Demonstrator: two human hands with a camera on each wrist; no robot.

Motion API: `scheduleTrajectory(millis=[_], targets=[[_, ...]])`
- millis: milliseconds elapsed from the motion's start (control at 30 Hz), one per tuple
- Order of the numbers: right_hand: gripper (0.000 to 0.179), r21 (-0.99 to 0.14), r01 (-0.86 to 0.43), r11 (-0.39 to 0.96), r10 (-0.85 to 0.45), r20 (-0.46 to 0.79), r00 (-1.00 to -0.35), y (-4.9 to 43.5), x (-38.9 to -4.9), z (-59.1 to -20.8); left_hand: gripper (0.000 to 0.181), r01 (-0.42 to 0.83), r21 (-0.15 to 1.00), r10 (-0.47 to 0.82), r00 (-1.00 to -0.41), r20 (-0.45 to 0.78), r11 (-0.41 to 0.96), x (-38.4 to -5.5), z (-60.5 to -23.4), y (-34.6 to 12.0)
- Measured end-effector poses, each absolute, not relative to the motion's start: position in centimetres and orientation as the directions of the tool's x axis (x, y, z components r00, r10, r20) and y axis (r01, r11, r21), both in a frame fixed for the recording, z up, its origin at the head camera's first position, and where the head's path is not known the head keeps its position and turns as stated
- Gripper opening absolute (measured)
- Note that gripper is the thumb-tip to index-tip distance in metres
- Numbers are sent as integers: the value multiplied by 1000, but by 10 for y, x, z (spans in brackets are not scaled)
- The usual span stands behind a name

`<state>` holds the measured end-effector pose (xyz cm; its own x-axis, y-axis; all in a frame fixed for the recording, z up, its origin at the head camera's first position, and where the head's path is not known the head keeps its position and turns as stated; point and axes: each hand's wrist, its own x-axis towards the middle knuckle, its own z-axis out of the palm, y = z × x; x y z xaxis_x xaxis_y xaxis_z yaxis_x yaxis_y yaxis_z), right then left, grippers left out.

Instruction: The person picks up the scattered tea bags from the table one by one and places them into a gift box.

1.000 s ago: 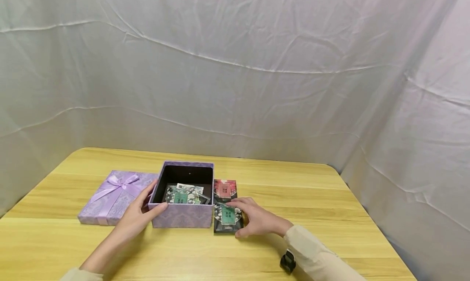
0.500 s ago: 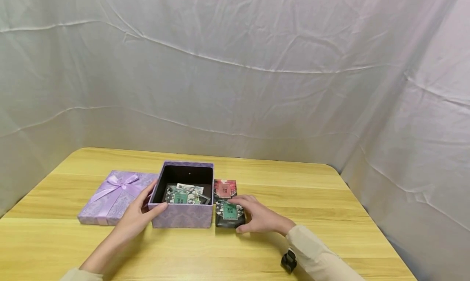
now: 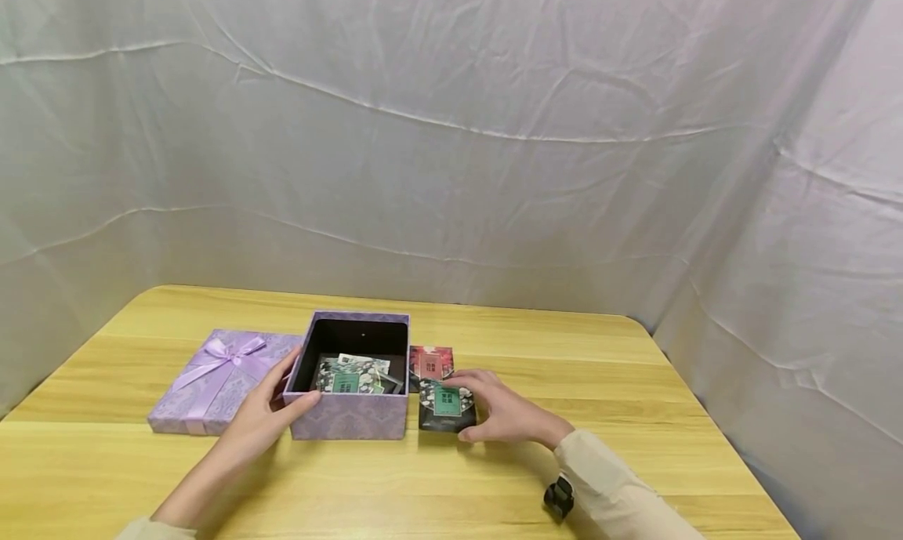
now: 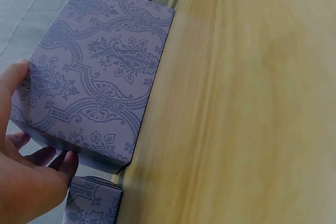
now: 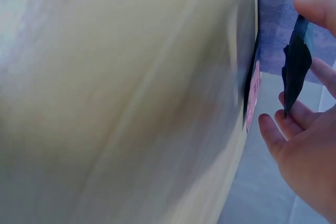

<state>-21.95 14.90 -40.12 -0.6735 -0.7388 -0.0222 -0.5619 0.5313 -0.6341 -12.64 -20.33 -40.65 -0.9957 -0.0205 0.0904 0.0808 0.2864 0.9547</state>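
Note:
My left hand [image 3: 264,407] grips the left side of a lidless purple patterned box [image 3: 349,417], with the thumb at its front rim. Inside the dark interior lie sachets [image 3: 347,382] with floral print and green labels; their number is unclear. To the right of the box, my right hand [image 3: 506,411] pinches a black floral sachet [image 3: 447,405] with a green label. In the right wrist view that sachet [image 5: 297,69] is held between thumb and fingers, raised off the table. A red sachet [image 3: 431,363] lies behind it, against the box's right side, partly covered.
A purple lid [image 3: 229,377] with a ribbon bow lies on the table left of the box. The wooden table [image 3: 578,367] ends at a rounded far edge. Pale cloth [image 3: 451,172] hangs behind and at the sides. A black strap device [image 3: 560,497] sits at my right wrist.
My right hand has lifted the green-labelled sachet off the table and moved it slightly right and away from me. The left hand and the box stay in place.

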Motion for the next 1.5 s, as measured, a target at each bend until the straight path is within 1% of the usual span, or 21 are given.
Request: scheduleTrajectory(millis=[300,467,667,933,1500], targets=[[78,-613,-570,547,-726,-8,-688,151,-224,-394,79,73,954,-20,-996,82,290,-125,-407,-204],[75,-604,-571,555,-715,3,-699,150,-229,-386,79,78,952,-17,-996,87,295,-125,-408,-204],[75,-600,-599,530,-726,43,-686,146,-235,-375,79,72,948,-21,-996,82,311,-125,-408,-205],[75,-593,-598,538,-717,51,-695,143,-243,-360,80,68,943,-25,-996,80,326,-126,-408,-205],[73,-546,-660,516,-744,96,-661,123,-255,-336,80,60,945,-26,-997,72,323,-127,-408,-205]])
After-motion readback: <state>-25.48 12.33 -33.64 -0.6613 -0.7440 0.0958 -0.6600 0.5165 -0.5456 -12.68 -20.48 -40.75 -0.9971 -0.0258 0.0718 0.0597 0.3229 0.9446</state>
